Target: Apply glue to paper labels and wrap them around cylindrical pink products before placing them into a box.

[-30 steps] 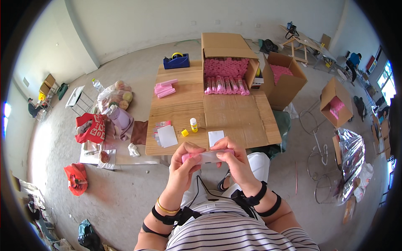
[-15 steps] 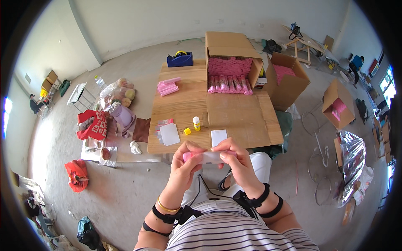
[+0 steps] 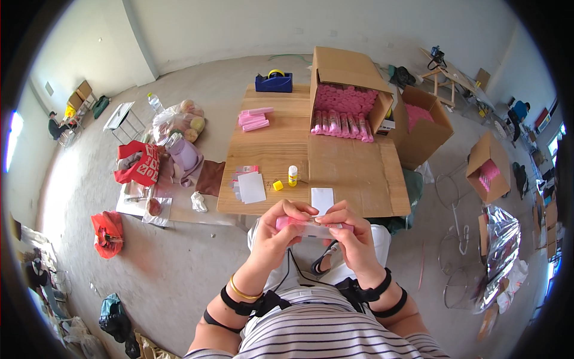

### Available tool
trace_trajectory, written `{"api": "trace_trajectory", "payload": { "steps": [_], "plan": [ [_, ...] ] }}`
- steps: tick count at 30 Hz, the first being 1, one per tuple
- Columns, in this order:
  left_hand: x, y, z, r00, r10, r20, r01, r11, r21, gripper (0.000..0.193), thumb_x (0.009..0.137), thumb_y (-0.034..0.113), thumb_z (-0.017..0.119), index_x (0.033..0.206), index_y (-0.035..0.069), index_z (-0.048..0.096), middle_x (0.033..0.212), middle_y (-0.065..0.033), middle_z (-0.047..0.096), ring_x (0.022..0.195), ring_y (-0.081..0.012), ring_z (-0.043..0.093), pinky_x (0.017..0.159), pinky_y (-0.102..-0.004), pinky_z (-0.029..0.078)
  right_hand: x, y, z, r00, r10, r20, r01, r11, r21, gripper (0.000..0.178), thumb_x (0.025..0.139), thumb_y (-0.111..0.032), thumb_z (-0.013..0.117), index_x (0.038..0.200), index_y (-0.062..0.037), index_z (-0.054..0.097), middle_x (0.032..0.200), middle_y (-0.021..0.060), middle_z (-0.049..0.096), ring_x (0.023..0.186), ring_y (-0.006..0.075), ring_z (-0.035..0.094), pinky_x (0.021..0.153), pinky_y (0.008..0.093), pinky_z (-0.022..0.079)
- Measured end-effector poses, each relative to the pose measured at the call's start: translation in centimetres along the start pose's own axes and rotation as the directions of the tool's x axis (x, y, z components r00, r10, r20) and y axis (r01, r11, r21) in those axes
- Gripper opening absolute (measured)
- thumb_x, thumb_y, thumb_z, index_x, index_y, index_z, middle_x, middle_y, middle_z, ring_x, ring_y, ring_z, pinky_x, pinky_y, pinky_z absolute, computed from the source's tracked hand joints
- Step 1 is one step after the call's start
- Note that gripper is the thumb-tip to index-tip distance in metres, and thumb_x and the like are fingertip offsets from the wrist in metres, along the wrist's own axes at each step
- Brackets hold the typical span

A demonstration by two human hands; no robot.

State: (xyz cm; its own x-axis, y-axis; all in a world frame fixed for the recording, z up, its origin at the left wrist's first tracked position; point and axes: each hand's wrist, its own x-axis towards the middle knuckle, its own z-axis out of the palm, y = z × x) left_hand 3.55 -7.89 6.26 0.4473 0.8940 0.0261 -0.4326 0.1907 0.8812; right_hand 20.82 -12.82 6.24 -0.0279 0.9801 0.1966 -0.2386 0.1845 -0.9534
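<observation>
Between both hands, over my lap at the table's near edge, is a pink tube with a pale wrap around its middle. My left hand grips its left end, fingers curled over the top. Closed on the right part, my right hand pinches near the middle, its fingertips close to the left ones. Just beyond lie a small white card, an upright glue stick, its yellow cap and a stack of white paper. The fingers hide much of the tube.
Several pink tubes lie on the wooden table, with a blue tape dispenser behind them. A cardboard box packed with pink tubes stands at the far right. More boxes are beside the table; bags sit to the left.
My fingertips have come closer together at the middle of the tube, and more of its pale wrap is covered. The whole view has shifted, with the table now farther right.
</observation>
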Motion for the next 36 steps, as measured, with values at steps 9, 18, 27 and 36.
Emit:
{"api": "trace_trajectory", "payload": {
  "steps": [9,18,27,36],
  "plan": [
    [-0.2,0.0,-0.6,0.989,0.071,0.129,-0.068,0.997,-0.023,0.010,0.081,0.000,0.052,0.086,0.006,0.058,0.114,-0.0087,0.058,0.078,-0.0030,0.051,0.057,-0.0148,0.038,0.1,-0.5,-0.1,0.998,-0.027,0.048,0.031,0.995,-0.093,0.027,0.082,-0.002,0.047,0.096,-0.0050,0.069,0.098,0.0049,0.047,0.082,0.0106,0.053,0.067,0.0233,0.050],
    [-0.2,0.4,-0.6,0.974,0.121,0.191,-0.127,0.992,0.020,0.007,0.076,0.004,0.057,0.083,0.005,0.058,0.116,-0.0119,0.053,0.094,-0.0118,0.056,0.072,-0.0217,0.047,0.0,-1.4,-0.1,0.999,-0.008,0.049,0.015,0.992,-0.126,0.027,0.080,-0.002,0.046,0.093,-0.0045,0.070,0.095,0.0042,0.047,0.079,0.0087,0.053,0.064,0.0204,0.052],
    [-0.3,0.1,-0.4,0.971,0.131,0.201,-0.129,0.991,-0.020,0.008,0.075,0.004,0.061,0.082,0.006,0.058,0.102,-0.0115,0.057,0.090,-0.0130,0.056,0.074,-0.0237,0.047,-0.4,-1.9,-0.1,0.999,-0.012,0.045,0.018,0.990,-0.141,0.028,0.079,0.000,0.045,0.091,-0.0040,0.070,0.093,0.0039,0.046,0.075,0.0082,0.052,0.061,0.0193,0.050],
    [-0.4,0.3,0.1,0.978,0.125,0.165,-0.129,0.992,0.013,0.009,0.076,0.005,0.066,0.079,0.006,0.058,0.095,-0.0105,0.058,0.084,-0.0120,0.055,0.070,-0.0226,0.047,-0.5,-2.3,0.4,1.000,-0.015,-0.017,0.012,0.988,-0.153,0.025,0.078,-0.003,0.044,0.086,0.0027,0.068,0.089,0.0061,0.047,0.069,0.0118,0.052,0.057,0.0217,0.046]
  ]
}}
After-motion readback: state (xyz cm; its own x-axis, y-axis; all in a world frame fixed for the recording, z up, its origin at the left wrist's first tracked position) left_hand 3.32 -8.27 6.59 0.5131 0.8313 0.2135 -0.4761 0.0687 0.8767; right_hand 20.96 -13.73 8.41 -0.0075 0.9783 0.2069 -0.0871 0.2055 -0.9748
